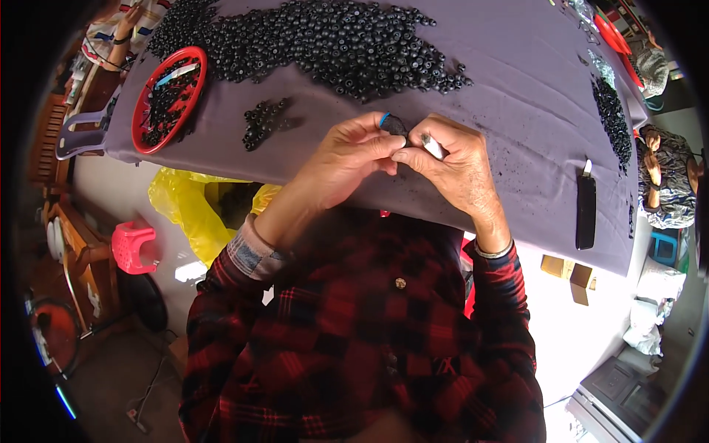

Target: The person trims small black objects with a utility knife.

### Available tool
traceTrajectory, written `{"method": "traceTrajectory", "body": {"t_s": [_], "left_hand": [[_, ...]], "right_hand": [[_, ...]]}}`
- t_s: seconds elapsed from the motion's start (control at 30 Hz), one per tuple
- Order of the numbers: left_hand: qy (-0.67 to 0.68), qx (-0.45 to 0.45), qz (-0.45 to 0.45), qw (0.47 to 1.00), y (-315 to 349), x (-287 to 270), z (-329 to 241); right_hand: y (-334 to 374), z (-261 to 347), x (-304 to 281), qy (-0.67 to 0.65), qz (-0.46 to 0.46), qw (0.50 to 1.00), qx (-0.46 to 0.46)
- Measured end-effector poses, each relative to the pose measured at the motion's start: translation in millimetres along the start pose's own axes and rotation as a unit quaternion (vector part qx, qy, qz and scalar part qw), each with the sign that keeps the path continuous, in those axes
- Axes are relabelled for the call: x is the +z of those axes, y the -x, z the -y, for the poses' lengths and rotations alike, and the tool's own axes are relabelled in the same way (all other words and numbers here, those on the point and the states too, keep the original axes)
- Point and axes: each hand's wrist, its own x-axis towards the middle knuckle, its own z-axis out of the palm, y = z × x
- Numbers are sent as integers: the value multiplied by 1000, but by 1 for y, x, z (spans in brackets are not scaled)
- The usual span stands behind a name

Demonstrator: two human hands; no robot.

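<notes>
Both hands meet above the near edge of the cloth-covered table. My left hand (353, 153) is closed in a pinch, and a dark finger cover with a blue rim (395, 125) sits on one finger. What it pinches is tiny and mostly hidden. Against it, my right hand (461, 162) curls round a small tool with a white end (433, 147); the rest of the tool is covered by the fingers. A small cluster of black round bead-like pieces (262, 122) lies left of my hands. Beyond them spreads a large heap of the same pieces (332, 44).
At left a red basin (201, 81) holds black pieces and a blue-and-white strip. Dark crumbs dot the purple tablecloth (517, 88). A long black case (586, 214) lies at right. A yellow bag (185, 214) hangs below the table edge. Other people sit at the far left and right.
</notes>
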Motion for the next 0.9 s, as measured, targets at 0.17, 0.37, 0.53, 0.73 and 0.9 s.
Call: {"method": "traceTrajectory", "body": {"t_s": [0.17,0.37,0.53,0.73,0.9], "left_hand": [[140,-68,24,988,-1,7,6],[98,-44,17,994,0,4,5],[98,-16,40,994,-1,2,8],[121,-33,63,990,2,-1,5],[118,-47,88,988,0,2,2]], "right_hand": [[2,-4,5,29,-50,997,-52],[9,-12,18,-22,-53,995,-85],[7,-11,16,-63,-55,995,-58],[8,-1,12,-233,-1,972,10],[8,-6,6,-324,36,944,45]]}}
